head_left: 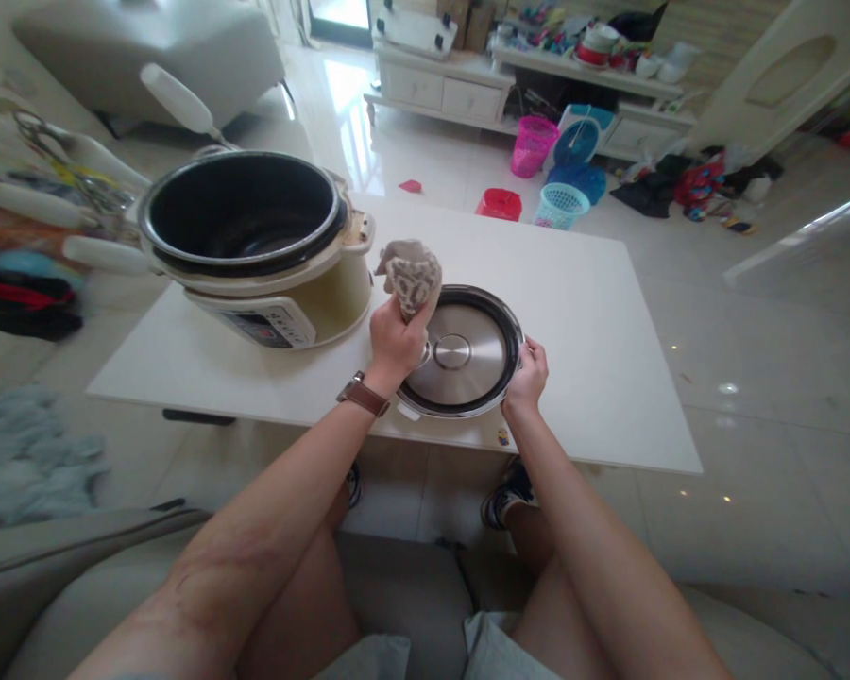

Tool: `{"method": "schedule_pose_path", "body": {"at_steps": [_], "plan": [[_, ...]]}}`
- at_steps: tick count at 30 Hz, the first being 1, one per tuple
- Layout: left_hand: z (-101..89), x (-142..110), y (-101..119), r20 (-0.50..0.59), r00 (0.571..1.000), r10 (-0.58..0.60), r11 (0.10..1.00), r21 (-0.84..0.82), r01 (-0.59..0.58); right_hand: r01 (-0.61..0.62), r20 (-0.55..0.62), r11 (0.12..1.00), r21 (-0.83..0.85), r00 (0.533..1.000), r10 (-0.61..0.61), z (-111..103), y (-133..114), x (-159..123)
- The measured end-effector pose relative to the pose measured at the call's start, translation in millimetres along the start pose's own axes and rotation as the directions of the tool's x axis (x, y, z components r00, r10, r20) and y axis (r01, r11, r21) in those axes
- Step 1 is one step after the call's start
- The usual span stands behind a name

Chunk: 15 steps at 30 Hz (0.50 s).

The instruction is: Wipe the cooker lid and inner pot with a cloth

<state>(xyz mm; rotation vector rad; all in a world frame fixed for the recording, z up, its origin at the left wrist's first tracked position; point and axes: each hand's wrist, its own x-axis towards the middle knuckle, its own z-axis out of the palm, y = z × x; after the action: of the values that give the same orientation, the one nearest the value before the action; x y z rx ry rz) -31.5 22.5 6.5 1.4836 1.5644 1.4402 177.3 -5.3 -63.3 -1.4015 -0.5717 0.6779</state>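
Note:
A round metal cooker lid (467,354) lies underside up on the white low table (595,312). My left hand (395,338), with a brown watch on the wrist, grips a bunched grey-brown cloth (412,274) and presses its lower end on the lid's left part. My right hand (526,375) holds the lid's right rim. To the left stands an open cream rice cooker (255,250) with a dark inner pot.
A cluttered surface (35,227) with scissors and white handles sits at far left. Pink (533,144), red (499,204) and blue (562,204) baskets stand on the glossy floor beyond the table. A white cabinet (439,90) is at the back. A grey rug (28,463) lies at left.

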Motion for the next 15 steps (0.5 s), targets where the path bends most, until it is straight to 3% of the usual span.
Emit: {"method": "schedule_pose_path", "body": {"at_steps": [3,6,8,11,15], "plan": [[9.3,-9,0,0.241,0.97,0.015,0.988,0.147,-0.052,0.015,0.011,1.0,-0.008,1.0,-0.015,0,-2,-2],[26.4,-15,-7,0.461,0.886,0.041,0.987,0.117,-0.106,0.03,0.016,0.999,-0.019,0.999,-0.029,0,-3,-3],[37.2,-17,-11,0.519,0.854,0.043,0.987,0.11,-0.116,0.031,0.023,1.0,0.0,0.999,-0.031,-1,-2,-2],[48.0,-17,-13,0.54,0.84,0.049,0.983,0.123,-0.137,0.015,0.044,0.999,0.039,0.999,-0.017,-2,0,0],[53.2,-19,-8,0.615,0.781,0.108,0.955,0.154,-0.253,0.006,0.062,0.997,0.077,0.998,-0.011,-3,4,1]]}}
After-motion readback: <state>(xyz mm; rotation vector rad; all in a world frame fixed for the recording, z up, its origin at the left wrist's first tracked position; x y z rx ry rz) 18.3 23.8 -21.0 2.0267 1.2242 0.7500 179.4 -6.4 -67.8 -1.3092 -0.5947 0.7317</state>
